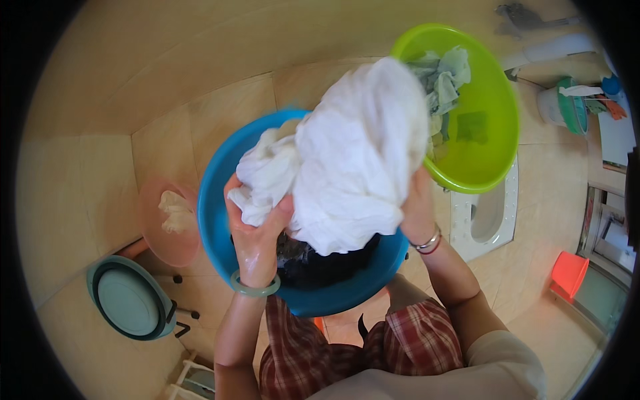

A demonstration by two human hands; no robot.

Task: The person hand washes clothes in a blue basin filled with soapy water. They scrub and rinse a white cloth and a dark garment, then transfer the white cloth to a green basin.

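Fingers of the left hand grasp gathered folds of white cloth, raised above the blue basin; those of the right hand, at the cloth's 4 o'clock edge, are hidden, their grip indeterminable. Contact with dark cloth at the basin's 5 o'clock might transfer dye. Uneven support could let folds slip toward the green basin at 2 o'clock, or onto the floor.
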